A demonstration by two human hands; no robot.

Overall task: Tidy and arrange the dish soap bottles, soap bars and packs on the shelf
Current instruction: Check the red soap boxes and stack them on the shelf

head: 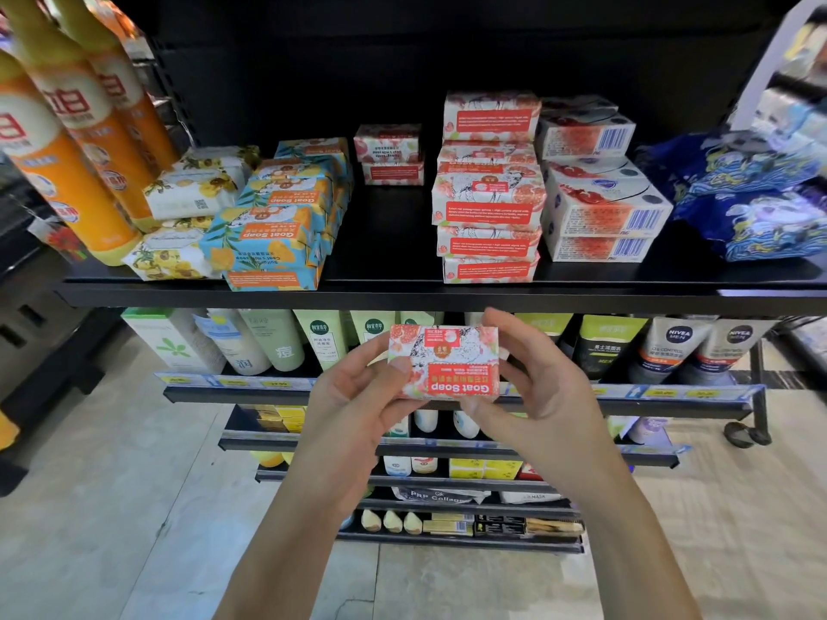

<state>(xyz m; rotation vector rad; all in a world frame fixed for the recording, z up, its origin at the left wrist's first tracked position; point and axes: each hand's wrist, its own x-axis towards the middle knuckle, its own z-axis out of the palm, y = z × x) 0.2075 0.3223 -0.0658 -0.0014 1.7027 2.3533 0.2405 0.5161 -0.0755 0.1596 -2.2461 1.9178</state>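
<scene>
Two bare hands meet just in front of the viewer, holding one small rectangular soap bar in red-and-white paper wrap [444, 362] between them. The left hand [358, 396] pinches the bar's left end, thumb on the printed face and fingers tucked behind. The right hand [537, 396] curls round the right end, fingertips over the top edge. The words "Goat Soap" read upside down. Just behind the hands, a lower rack holds upright pale tubes and bottles of face wash [671, 346]. Above the hands runs the black metal shelf [402, 293], the one being tidied. Straight above the right hand stands a tall stack of matching red-and-white soap bars [488, 203]. Above the left hand is a bare gap, with a short stack of two like bars [389, 154] at the back. Further left lie blue-and-yellow wrapped soap bars [277, 226], cream floral bars [197, 190] and tall orange dish soap bottles [67, 172]. Right of the tall stack sit white boxed soaps with barcodes [599, 208] and crumpled dark blue packs [752, 194]. The step in hand looks like turning the bar before shelving it. The next move probably calls for lifting it onto a red stack or into the gap, squared with its neighbours.
</scene>
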